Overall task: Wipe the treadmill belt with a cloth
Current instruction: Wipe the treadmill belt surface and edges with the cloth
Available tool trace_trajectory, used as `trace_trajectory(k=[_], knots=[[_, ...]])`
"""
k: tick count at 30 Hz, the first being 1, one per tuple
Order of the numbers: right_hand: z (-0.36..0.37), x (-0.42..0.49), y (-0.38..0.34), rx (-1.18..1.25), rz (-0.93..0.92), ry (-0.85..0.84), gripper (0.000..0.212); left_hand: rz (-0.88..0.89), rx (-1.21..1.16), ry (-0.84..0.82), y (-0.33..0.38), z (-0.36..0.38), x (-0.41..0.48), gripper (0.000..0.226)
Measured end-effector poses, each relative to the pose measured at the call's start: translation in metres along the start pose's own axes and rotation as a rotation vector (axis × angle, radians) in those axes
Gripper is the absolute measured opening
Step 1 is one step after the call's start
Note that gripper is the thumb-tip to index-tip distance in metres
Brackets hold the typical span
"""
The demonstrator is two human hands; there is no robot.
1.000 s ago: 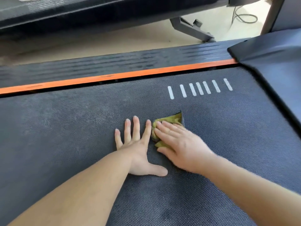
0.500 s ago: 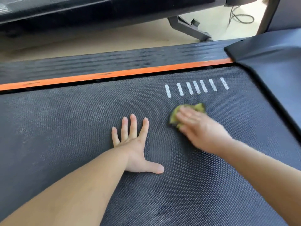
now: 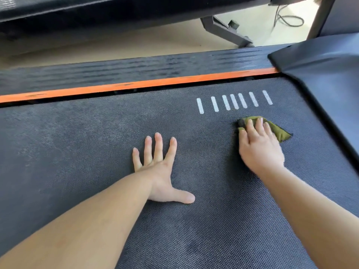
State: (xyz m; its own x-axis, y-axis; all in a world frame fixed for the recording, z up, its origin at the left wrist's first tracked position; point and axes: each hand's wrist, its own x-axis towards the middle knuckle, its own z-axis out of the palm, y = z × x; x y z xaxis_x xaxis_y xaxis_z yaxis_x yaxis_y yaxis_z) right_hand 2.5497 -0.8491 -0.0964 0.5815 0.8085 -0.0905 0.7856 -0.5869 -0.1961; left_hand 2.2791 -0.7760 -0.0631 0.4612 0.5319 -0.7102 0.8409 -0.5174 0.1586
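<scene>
The dark textured treadmill belt (image 3: 77, 152) fills most of the view. A small olive-green cloth (image 3: 279, 132) lies on it at the right, just below a row of white stripes (image 3: 234, 101). My right hand (image 3: 259, 146) presses flat on the cloth with straight fingers; most of the cloth is under the hand. My left hand (image 3: 158, 171) rests flat on the belt to the left, fingers spread, holding nothing.
An orange strip (image 3: 136, 85) and a ribbed black side rail (image 3: 116, 70) run along the belt's far edge. The black motor cover (image 3: 326, 74) rises at the right. Beyond are beige floor, another machine's frame (image 3: 223, 31) and a cable (image 3: 287, 18).
My right hand has slid the cloth to the right across the belt, away from my left hand and toward the motor cover. The left hand stayed planted.
</scene>
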Motion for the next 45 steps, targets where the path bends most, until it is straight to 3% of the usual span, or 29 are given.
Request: trace_trajectory(k=[1,2,5,7,9,12,13,15,17,19,20,22,24,25,27,29,32,34,38,45], knots=[[0.002,-0.005,-0.011,-0.045,0.052,0.01,0.059,0.0,0.001,0.003,0.0,0.0,0.0,0.158],[0.008,-0.018,-0.024,-0.094,-0.026,0.038,0.058,-0.001,0.001,0.005,0.0,0.0,0.0,0.158],[0.016,-0.074,-0.052,-0.048,-0.574,-0.031,0.056,-0.009,-0.008,0.016,0.001,0.001,0.0,0.159],[0.011,-0.069,-0.037,-0.043,-0.8,-0.125,0.054,-0.01,-0.014,0.019,0.0,0.002,0.0,0.159],[0.005,-0.04,-0.014,-0.024,-0.668,-0.056,0.052,-0.005,-0.017,0.01,0.0,0.001,-0.001,0.159],[0.005,-0.014,-0.01,0.013,-0.028,-0.005,0.057,0.002,-0.012,0.011,-0.001,0.001,0.0,0.158],[0.008,-0.021,-0.022,-0.018,-0.012,-0.008,0.058,-0.001,-0.008,0.015,-0.001,0.001,0.0,0.158],[0.016,-0.052,-0.043,-0.04,-0.314,-0.006,0.057,-0.009,-0.002,0.024,0.0,0.001,0.0,0.158],[0.017,-0.077,-0.038,-0.03,-0.679,-0.109,0.055,-0.013,-0.002,0.034,0.0,0.002,0.001,0.158],[0.011,-0.061,-0.012,0.015,-0.776,-0.164,0.056,-0.012,-0.004,0.032,-0.001,0.002,0.001,0.158],[0.009,-0.048,0.004,0.006,-0.695,-0.133,0.058,-0.012,-0.006,0.024,0.0,0.001,0.0,0.158],[0.0,-0.025,0.038,-0.042,-0.327,-0.026,0.061,-0.017,-0.028,0.014,0.001,0.0,-0.001,0.158],[-0.009,-0.022,0.052,-0.046,0.041,-0.028,0.063,-0.044,-0.038,-0.01,0.002,-0.003,-0.001,0.158],[-0.009,-0.032,0.046,-0.058,0.117,-0.035,0.064,-0.059,-0.024,-0.031,0.003,-0.006,-0.003,0.158],[-0.004,-0.063,0.023,-0.057,0.001,-0.04,0.066,-0.087,-0.006,-0.057,0.009,-0.011,-0.007,0.16],[-0.005,-0.087,0.016,-0.024,-0.249,-0.113,0.067,-0.133,0.0,-0.048,0.022,-0.023,-0.008,0.164],[-0.024,-0.081,0.043,-0.079,-0.477,-0.262,0.069,-0.145,-0.005,0.169,0.045,-0.051,-0.006,0.147],[-0.033,-0.06,0.07,-0.111,-0.378,-0.215,0.065,-0.082,-0.003,0.3,0.06,-0.062,0.004,0.142],[-0.039,-0.018,0.093,-0.119,-0.16,-0.23,0.063,-0.101,0.036,0.202,0.075,-0.044,0.029,0.155],[-0.031,0.066,0.082,-0.089,-0.002,-0.121,0.061,-0.047,-0.07,0.177,0.054,-0.012,0.048,0.139]])
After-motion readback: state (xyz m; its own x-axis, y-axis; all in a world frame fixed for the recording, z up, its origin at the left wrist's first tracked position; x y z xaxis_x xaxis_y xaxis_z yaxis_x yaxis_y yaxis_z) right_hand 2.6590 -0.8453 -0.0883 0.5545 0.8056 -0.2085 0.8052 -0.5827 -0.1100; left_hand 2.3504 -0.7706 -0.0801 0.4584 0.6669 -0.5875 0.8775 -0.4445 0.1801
